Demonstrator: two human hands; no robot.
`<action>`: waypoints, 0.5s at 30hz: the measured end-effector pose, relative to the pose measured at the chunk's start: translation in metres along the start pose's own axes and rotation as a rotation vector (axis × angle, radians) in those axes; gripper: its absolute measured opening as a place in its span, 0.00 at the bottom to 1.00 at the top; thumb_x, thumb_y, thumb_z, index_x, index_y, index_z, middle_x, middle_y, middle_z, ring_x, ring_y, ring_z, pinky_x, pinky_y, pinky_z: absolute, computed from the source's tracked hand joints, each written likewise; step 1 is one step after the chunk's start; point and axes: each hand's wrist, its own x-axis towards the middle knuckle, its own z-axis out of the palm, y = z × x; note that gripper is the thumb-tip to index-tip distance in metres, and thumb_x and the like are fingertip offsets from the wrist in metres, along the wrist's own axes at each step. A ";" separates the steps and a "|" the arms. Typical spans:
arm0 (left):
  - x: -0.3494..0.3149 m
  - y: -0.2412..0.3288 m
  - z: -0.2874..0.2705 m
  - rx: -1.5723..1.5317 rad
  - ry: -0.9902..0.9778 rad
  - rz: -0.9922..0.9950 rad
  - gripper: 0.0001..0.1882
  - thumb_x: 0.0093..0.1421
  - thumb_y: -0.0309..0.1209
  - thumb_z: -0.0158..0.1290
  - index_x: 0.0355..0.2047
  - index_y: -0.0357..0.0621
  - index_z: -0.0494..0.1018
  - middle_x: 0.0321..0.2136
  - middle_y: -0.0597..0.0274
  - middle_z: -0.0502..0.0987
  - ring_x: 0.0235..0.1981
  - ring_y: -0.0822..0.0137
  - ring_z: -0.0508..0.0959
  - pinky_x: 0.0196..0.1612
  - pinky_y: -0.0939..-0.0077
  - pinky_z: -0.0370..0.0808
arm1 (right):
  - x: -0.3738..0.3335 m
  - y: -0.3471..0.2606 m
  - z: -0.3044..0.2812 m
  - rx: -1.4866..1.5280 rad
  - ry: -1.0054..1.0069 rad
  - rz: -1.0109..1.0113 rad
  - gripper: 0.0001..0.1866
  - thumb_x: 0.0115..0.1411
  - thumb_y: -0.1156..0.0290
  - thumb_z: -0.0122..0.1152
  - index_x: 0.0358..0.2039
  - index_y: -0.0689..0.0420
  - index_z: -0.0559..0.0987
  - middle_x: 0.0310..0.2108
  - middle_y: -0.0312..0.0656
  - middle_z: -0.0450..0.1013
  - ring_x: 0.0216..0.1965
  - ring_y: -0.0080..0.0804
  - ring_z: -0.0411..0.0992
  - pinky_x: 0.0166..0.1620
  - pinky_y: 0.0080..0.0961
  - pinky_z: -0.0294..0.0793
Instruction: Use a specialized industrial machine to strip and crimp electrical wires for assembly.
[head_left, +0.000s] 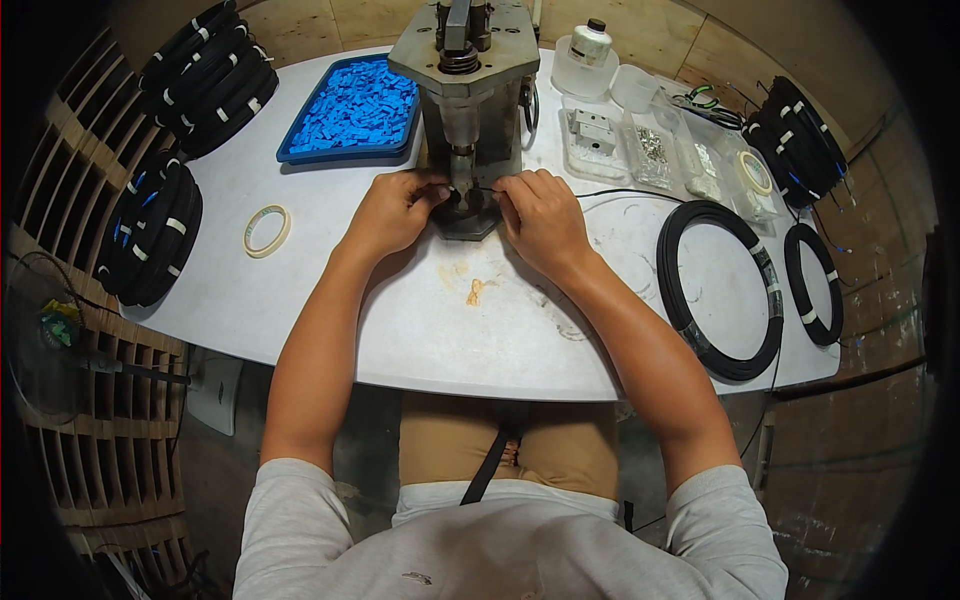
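A metal bench press (470, 82) stands at the far middle of the white table, its ram (462, 160) coming down over a dark base. My left hand (393, 212) is at the left side of the ram, thumb and fingers pinched together; whatever they hold is too small to make out. On the other side my right hand (545, 217) pinches a black cable (625, 191), whose end points in under the ram. That cable runs off to the right toward a large black cable coil (672, 285) lying flat. My fingers hide part of the cable's tip.
A blue tray (345, 158) of small blue pieces sits left of the press, with a tape roll (267, 231) nearer. Coil stacks (150, 230) line the left edge. Clear plastic boxes (650, 150) of small parts, a bottle (590, 42) and another coil (814, 285) stand at right.
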 end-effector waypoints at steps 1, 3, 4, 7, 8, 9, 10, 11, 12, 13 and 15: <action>0.000 0.000 0.000 0.006 -0.007 -0.004 0.12 0.67 0.22 0.56 0.49 0.32 0.82 0.39 0.48 0.88 0.42 0.59 0.87 0.52 0.69 0.81 | 0.000 0.000 0.000 0.004 -0.002 0.003 0.08 0.57 0.76 0.68 0.38 0.55 0.83 0.32 0.40 0.77 0.36 0.41 0.75 0.41 0.37 0.72; -0.001 -0.001 -0.001 0.013 -0.012 -0.009 0.12 0.67 0.22 0.56 0.49 0.32 0.82 0.39 0.48 0.87 0.42 0.59 0.87 0.51 0.69 0.81 | 0.000 -0.001 0.000 0.013 -0.002 0.005 0.08 0.57 0.76 0.68 0.38 0.55 0.83 0.32 0.40 0.77 0.36 0.40 0.75 0.41 0.37 0.72; -0.001 -0.001 0.000 -0.004 -0.009 -0.014 0.12 0.67 0.22 0.56 0.49 0.31 0.82 0.39 0.48 0.87 0.42 0.60 0.88 0.51 0.69 0.81 | 0.000 -0.001 0.000 0.019 -0.004 0.010 0.08 0.57 0.76 0.68 0.38 0.55 0.82 0.32 0.40 0.77 0.36 0.40 0.75 0.41 0.37 0.72; -0.001 0.000 0.000 -0.015 -0.005 -0.017 0.12 0.67 0.21 0.55 0.49 0.31 0.81 0.39 0.48 0.87 0.42 0.60 0.88 0.51 0.69 0.81 | 0.000 -0.001 0.000 0.025 0.001 0.004 0.08 0.57 0.76 0.68 0.38 0.55 0.82 0.32 0.40 0.77 0.36 0.40 0.75 0.41 0.37 0.71; -0.001 0.000 -0.001 -0.008 -0.005 -0.015 0.12 0.67 0.21 0.55 0.49 0.31 0.81 0.39 0.48 0.87 0.42 0.61 0.88 0.51 0.69 0.81 | 0.000 -0.001 0.000 0.026 0.000 0.004 0.08 0.57 0.76 0.68 0.38 0.55 0.82 0.32 0.40 0.77 0.36 0.40 0.75 0.41 0.37 0.71; -0.001 -0.003 0.001 -0.008 -0.005 -0.017 0.12 0.67 0.21 0.55 0.49 0.31 0.81 0.39 0.48 0.87 0.42 0.61 0.88 0.51 0.69 0.81 | 0.000 -0.001 0.000 0.027 -0.003 0.005 0.08 0.57 0.76 0.68 0.38 0.55 0.82 0.32 0.40 0.77 0.36 0.40 0.75 0.41 0.36 0.71; -0.001 -0.005 0.002 -0.020 0.019 0.014 0.12 0.67 0.24 0.57 0.48 0.33 0.82 0.38 0.46 0.87 0.40 0.57 0.88 0.49 0.68 0.81 | 0.001 -0.001 0.000 0.029 -0.005 0.005 0.07 0.57 0.76 0.68 0.38 0.56 0.82 0.32 0.40 0.77 0.36 0.41 0.75 0.41 0.36 0.71; -0.001 -0.008 0.003 -0.032 0.044 0.045 0.12 0.66 0.26 0.58 0.48 0.35 0.84 0.37 0.44 0.87 0.37 0.53 0.88 0.46 0.66 0.82 | 0.001 -0.002 0.000 0.031 -0.005 0.004 0.07 0.57 0.76 0.68 0.38 0.56 0.82 0.32 0.40 0.77 0.36 0.41 0.75 0.41 0.36 0.71; -0.001 -0.011 0.003 -0.031 0.045 0.043 0.12 0.66 0.26 0.58 0.48 0.35 0.84 0.37 0.44 0.87 0.37 0.53 0.88 0.46 0.66 0.82 | 0.001 -0.002 -0.001 0.029 -0.006 0.008 0.07 0.57 0.76 0.68 0.37 0.56 0.82 0.32 0.40 0.77 0.36 0.41 0.75 0.41 0.37 0.72; -0.001 -0.010 0.004 -0.047 0.038 0.036 0.12 0.66 0.26 0.59 0.48 0.35 0.84 0.37 0.44 0.87 0.37 0.53 0.88 0.46 0.66 0.82 | 0.001 -0.002 -0.001 0.026 -0.008 0.012 0.07 0.57 0.76 0.68 0.37 0.56 0.82 0.32 0.40 0.78 0.36 0.41 0.75 0.41 0.37 0.72; 0.000 -0.011 0.004 -0.063 0.031 0.027 0.13 0.66 0.26 0.59 0.48 0.35 0.84 0.38 0.44 0.87 0.38 0.54 0.88 0.46 0.66 0.82 | 0.002 -0.003 -0.002 0.037 -0.008 0.019 0.08 0.57 0.77 0.68 0.38 0.56 0.82 0.32 0.40 0.77 0.36 0.42 0.76 0.42 0.37 0.73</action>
